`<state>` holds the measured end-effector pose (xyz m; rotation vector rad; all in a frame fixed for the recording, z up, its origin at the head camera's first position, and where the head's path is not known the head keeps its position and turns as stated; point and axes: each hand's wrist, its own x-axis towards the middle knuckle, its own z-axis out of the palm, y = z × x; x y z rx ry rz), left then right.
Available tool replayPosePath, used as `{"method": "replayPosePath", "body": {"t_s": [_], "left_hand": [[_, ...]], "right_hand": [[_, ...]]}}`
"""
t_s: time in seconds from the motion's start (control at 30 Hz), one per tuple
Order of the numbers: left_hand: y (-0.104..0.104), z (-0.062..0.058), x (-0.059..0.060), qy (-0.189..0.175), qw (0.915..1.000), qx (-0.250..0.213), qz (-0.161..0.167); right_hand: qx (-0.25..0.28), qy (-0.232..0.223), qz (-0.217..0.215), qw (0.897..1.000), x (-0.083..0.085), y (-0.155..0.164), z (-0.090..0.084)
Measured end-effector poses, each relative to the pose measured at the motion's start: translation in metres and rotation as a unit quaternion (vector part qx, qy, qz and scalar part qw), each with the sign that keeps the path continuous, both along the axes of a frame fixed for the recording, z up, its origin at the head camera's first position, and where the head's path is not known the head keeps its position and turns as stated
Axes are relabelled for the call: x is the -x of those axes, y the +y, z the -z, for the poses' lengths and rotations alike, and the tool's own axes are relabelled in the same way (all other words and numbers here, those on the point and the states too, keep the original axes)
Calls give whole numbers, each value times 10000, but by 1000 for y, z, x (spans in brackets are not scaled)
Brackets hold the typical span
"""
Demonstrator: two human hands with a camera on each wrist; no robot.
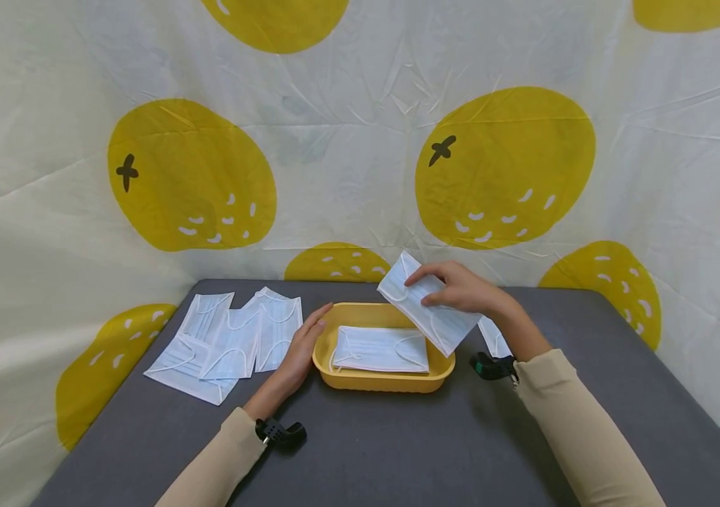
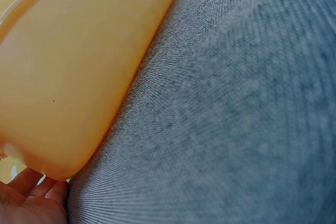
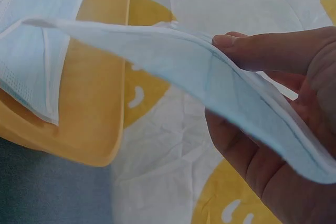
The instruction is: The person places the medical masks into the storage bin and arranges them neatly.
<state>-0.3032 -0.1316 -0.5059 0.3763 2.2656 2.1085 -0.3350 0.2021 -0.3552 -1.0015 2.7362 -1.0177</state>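
A yellow plastic basket (image 1: 385,381) stands on the grey table, with a pale blue face mask (image 1: 380,350) lying flat inside it. My left hand (image 1: 299,350) rests against the basket's left side, its fingers fairly straight along the wall; the left wrist view shows those fingers (image 2: 37,195) at the basket's end. Above the basket's right end, my right hand (image 1: 455,287) pinches another face mask (image 1: 420,299) between thumb and fingers, tilted in the air. In the right wrist view this held mask (image 3: 210,77) is seen edge-on and slightly bent.
Several face masks (image 1: 230,345) lie overlapping on the table left of the basket. Part of one more mask (image 1: 494,338) shows beneath my right wrist. Behind the grey table (image 1: 385,451) hangs a white curtain (image 1: 347,176) with yellow fruit prints.
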Motion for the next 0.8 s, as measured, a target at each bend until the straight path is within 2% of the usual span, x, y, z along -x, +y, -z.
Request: {"method": "replayPosePath", "body": {"t_s": [0.47,0.8], "left_hand": [[0,-1,0,78,10000,13,-35],[0,-2,0,24,10000,-6,6]], "right_hand": [[-264,-233,-205,9992,8,-15,4],[-385,-389,-187,9983,12,-23,2]]}}
